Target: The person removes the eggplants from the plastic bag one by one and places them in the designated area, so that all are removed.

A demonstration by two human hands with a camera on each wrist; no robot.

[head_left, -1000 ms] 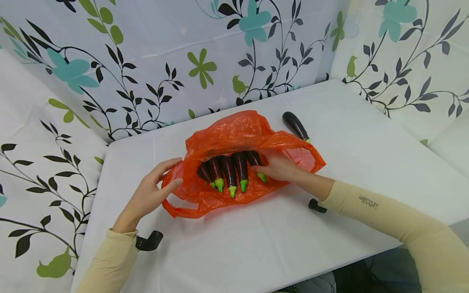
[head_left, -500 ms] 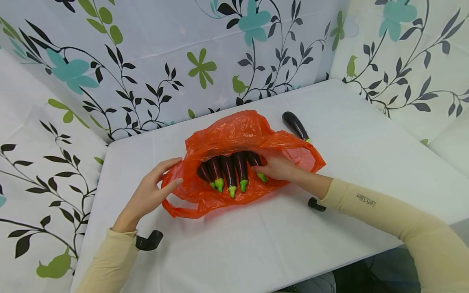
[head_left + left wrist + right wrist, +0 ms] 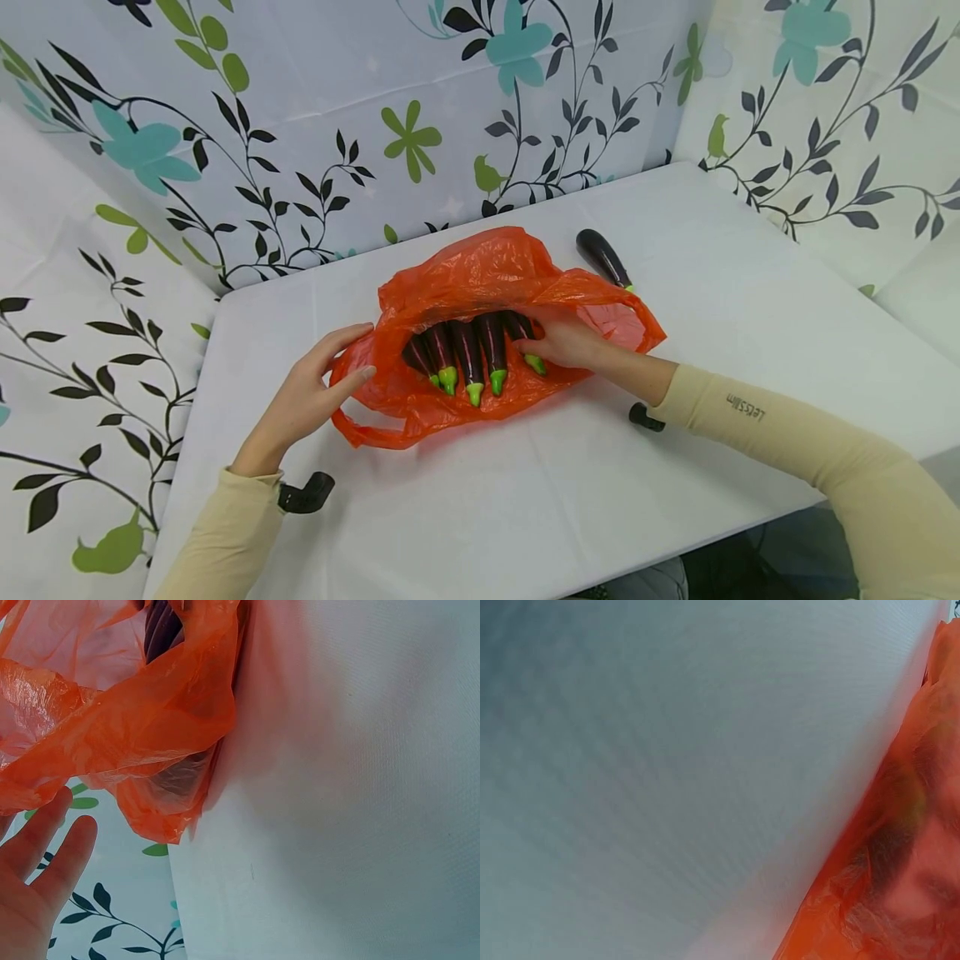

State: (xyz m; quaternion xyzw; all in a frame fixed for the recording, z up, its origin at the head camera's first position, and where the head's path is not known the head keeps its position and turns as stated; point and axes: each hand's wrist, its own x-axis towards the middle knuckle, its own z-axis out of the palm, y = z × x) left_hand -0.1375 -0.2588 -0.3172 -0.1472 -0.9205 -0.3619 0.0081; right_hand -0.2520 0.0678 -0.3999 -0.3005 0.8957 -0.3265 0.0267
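A red-orange plastic bag [image 3: 472, 271] lies on the table with its mouth toward me. Several dark purple eggplants [image 3: 467, 350] with green stems sit side by side inside it. My right hand [image 3: 566, 340] reaches into the mouth and holds the rightmost eggplant [image 3: 519, 327], thumb across it; the bag covers its other fingers. At the bag's left edge my left hand [image 3: 311, 383] touches the plastic with extended fingers, which the left wrist view shows straight, beside the bag [image 3: 150, 720]. In the right wrist view only the bag [image 3: 900, 877] and blurred shapes through it appear.
One more eggplant [image 3: 603, 257] lies outside the bag, behind its right side. A white cloth covers the table [image 3: 480, 508]. Patterned curtains [image 3: 315, 108] with leaves and flowers stand behind and to the left. A loop handle of the bag [image 3: 378, 435] lies toward me.
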